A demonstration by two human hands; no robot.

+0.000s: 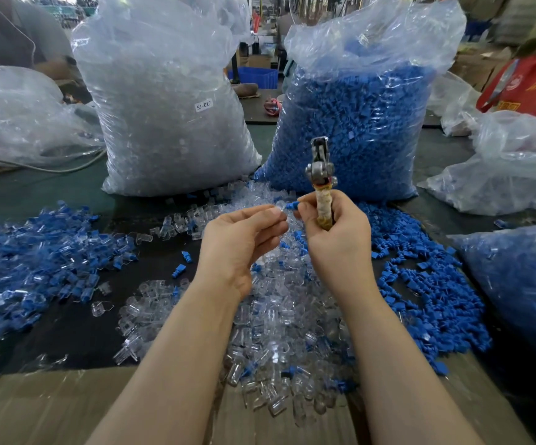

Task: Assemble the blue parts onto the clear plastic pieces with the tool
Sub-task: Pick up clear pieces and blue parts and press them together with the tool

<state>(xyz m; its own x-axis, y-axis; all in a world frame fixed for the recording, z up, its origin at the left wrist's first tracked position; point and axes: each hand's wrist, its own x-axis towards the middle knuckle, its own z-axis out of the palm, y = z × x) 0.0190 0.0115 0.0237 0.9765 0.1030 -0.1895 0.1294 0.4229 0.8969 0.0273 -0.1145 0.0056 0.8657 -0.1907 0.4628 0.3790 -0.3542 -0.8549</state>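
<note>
My left hand [239, 239] pinches a small clear plastic piece [280, 205] between thumb and fingertips. My right hand [332, 232] grips the wrapped handle of a metal plier-like tool [319, 168], jaws pointing up, and its thumb and forefinger also pinch a blue part [291, 205]. The blue part meets the clear piece between the two hands, above the table. Under the hands lies a heap of loose clear pieces [279, 316]. Loose blue parts [421, 284] spread to the right.
A tall bag of clear pieces [164, 101] and a tall bag of blue parts [356, 123] stand behind. A pile of pieces with blue parts fitted [35, 261] lies at left. More bags sit at right [517, 284]. Cardboard [51, 409] covers the near table edge.
</note>
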